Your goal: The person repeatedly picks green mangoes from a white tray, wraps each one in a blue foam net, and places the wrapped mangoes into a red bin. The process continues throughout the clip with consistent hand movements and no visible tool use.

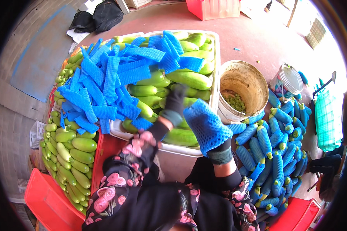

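Observation:
Over my right hand point(208, 128) in its dark glove is stretched a blue foam net sleeve point(204, 122); the fingers are hidden inside it. My left hand point(175, 101), in a dark glove, is blurred above the green squashes point(188, 80) in a white crate point(219, 52); whether it touches one is unclear. Many flat blue foam net sleeves point(111, 76) lie heaped over the crate's left and far parts. To the right, a large pile of squashes in blue net sleeves point(264, 141) covers the floor.
Bare green squashes point(82, 156) are piled at the left by a red crate point(46, 199). A white bucket point(243, 86) with green scraps stands right of the white crate, a smaller bucket point(290, 79) beyond. Another red crate point(299, 213) is at lower right; a person's leg point(325, 164) shows nearby.

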A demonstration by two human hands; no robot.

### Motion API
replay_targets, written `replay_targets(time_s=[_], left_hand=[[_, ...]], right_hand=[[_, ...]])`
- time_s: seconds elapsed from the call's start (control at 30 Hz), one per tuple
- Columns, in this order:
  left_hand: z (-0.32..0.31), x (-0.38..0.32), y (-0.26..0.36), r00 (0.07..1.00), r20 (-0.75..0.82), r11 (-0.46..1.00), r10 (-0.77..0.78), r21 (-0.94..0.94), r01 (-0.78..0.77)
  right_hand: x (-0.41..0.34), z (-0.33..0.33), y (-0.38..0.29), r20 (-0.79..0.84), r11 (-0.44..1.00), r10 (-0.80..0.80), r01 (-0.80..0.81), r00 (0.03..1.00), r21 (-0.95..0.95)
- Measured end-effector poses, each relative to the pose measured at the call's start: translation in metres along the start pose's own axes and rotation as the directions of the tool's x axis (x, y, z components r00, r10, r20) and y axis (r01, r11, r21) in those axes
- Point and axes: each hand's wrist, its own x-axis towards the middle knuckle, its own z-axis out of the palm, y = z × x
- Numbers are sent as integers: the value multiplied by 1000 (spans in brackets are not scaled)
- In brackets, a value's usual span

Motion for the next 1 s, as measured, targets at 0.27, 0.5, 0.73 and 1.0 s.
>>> replay_targets(time_s=[0.27,0.5,0.73,1.0], left_hand=[[-15,59,-135,999,0,689,-39,724,27],[-113,30,-104,925,-338,973,-175,-202,110],[-145,-25,-35,834,-222,624,-505,-761,176],[-172,-40,80,968,-129,678,-217,-733,54]], right_hand=[[-24,50,16,91,938,-25,-8,996,347],[-18,54,23,313,647,-31,-219,949,730],[-6,19,-33,76,930,-243,210,967,301],[4,-3,-59,74,922,-192,154,979,356]])
